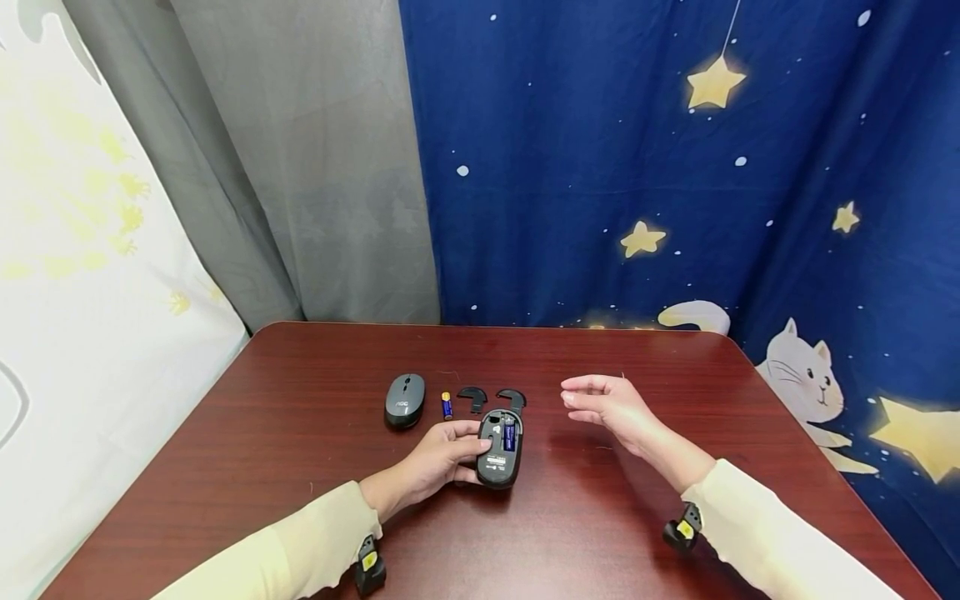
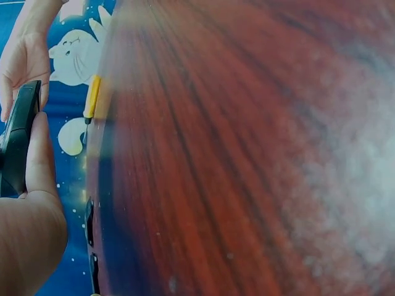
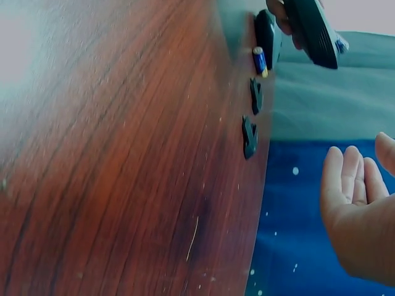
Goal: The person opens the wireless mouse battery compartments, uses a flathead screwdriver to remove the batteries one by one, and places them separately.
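My left hand [image 1: 437, 462] grips a black computer mouse [image 1: 495, 468] by its side, a little above the table. Its underside faces up, and a blue battery [image 1: 509, 437] lies in the uncovered compartment. To the right, my right hand [image 1: 611, 408] is in the air with fingers nearly straight and holds nothing. Just beyond the mouse are two small black covers, one on the left [image 1: 474, 397] and one on the right [image 1: 513, 398]. A loose blue-and-yellow battery [image 1: 447, 407] lies beside the left cover. Farther left, a grey mouse [image 1: 405, 400] rests right side up.
The brown table [image 1: 247, 467] ends at blue and grey curtains [image 1: 352, 167]. In the left wrist view, a yellow-handled tool [image 2: 92, 97] with a thin shaft, like a screwdriver, appears near the table edge; I cannot make it out in the head view.
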